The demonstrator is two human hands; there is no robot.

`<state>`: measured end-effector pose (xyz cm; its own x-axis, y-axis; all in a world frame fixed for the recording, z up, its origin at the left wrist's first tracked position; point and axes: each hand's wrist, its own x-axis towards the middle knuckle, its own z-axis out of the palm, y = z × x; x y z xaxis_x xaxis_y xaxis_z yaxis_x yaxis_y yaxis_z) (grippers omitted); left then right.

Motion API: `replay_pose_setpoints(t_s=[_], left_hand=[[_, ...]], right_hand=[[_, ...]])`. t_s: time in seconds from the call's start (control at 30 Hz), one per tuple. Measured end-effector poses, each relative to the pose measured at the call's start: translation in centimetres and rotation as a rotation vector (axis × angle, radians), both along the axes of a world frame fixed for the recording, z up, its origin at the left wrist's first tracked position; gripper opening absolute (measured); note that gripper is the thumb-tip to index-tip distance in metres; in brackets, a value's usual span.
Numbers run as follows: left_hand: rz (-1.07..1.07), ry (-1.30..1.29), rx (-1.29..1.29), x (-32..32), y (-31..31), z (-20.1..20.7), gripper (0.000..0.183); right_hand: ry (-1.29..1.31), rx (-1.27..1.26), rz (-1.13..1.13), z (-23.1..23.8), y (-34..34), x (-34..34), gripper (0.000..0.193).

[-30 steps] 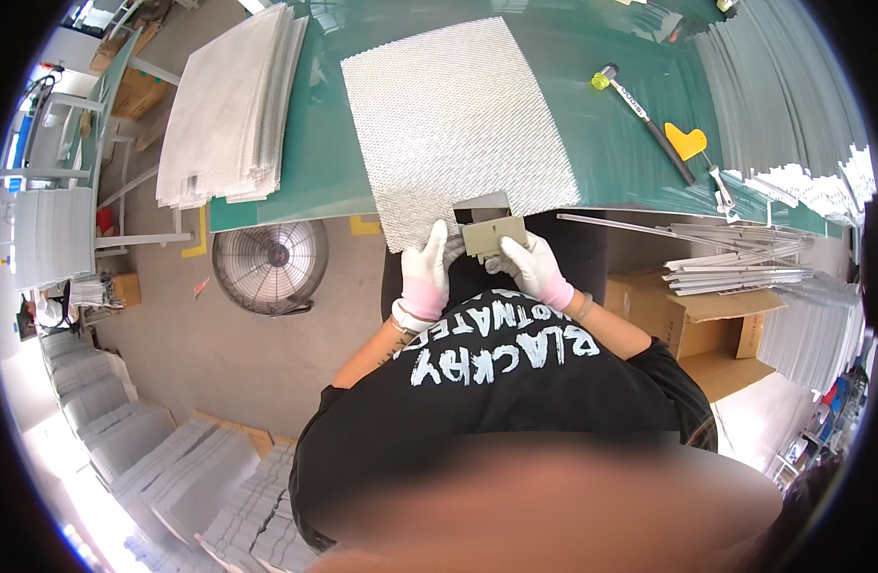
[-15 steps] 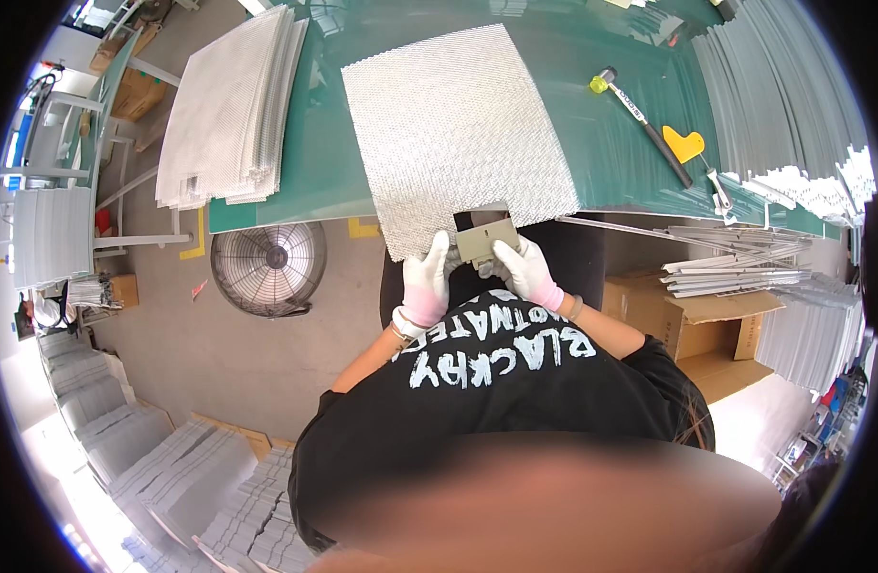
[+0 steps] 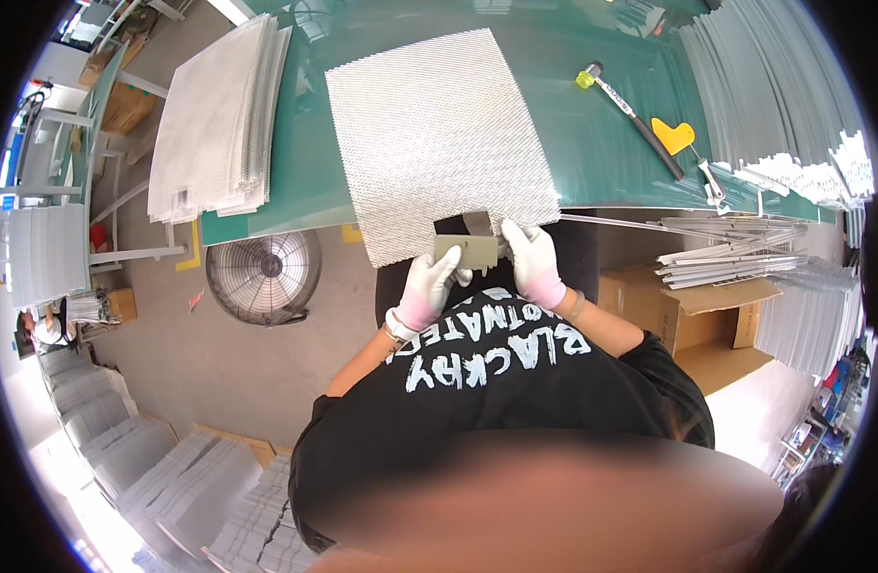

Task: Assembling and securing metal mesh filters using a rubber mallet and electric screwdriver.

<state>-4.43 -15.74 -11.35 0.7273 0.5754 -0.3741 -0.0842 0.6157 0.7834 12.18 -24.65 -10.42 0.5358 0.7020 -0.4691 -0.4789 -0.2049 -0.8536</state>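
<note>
A silvery metal mesh sheet (image 3: pixel 439 143) lies on the green table and overhangs its near edge, with a rectangular notch in its near side. Just at the notch, my gloved left hand (image 3: pixel 428 289) grips a small olive-grey rectangular plate (image 3: pixel 470 251), thumb on top. My gloved right hand (image 3: pixel 535 265) has its fingertips closed on the sheet's near edge, right of the notch; its lower fingers are partly hidden. The plate sits between both hands.
Stacked mesh sheets (image 3: pixel 214 124) are on the table's left. To the right lie a mallet (image 3: pixel 640 124), a yellow scraper (image 3: pixel 673 136), a white-handled tool (image 3: pixel 711 181) and stacked grey strips (image 3: pixel 754 91). A floor fan (image 3: pixel 264 277) and cardboard box (image 3: pixel 697 329) flank me.
My right hand has left the plate for the mesh edge. The plate has levelled and now rests in my left hand. The whole view has shifted slightly.
</note>
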Motion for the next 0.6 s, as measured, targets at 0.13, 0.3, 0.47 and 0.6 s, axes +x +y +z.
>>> replay_pose_setpoints(t_s=[0.13,0.3,0.47,0.6], left_hand=[[0.052,-0.035,-0.142,0.2,-0.6,-0.7,0.025],[-0.013,0.079,0.023,0.0,-0.1,-0.6,0.025],[-0.053,0.124,0.118,0.1,0.3,-0.3,0.025],[0.066,-0.045,-0.144,0.9,-0.4,-0.8,0.028]], right_hand=[[-0.067,-0.012,-0.069,-0.4,0.3,-0.4,0.028],[-0.079,0.023,-0.102,-0.7,0.6,-0.8,0.028],[-0.083,0.046,-0.178,0.4,1.1,-1.4,0.029],[-0.186,0.045,-0.121,-1.1,0.9,-1.0,0.029]])
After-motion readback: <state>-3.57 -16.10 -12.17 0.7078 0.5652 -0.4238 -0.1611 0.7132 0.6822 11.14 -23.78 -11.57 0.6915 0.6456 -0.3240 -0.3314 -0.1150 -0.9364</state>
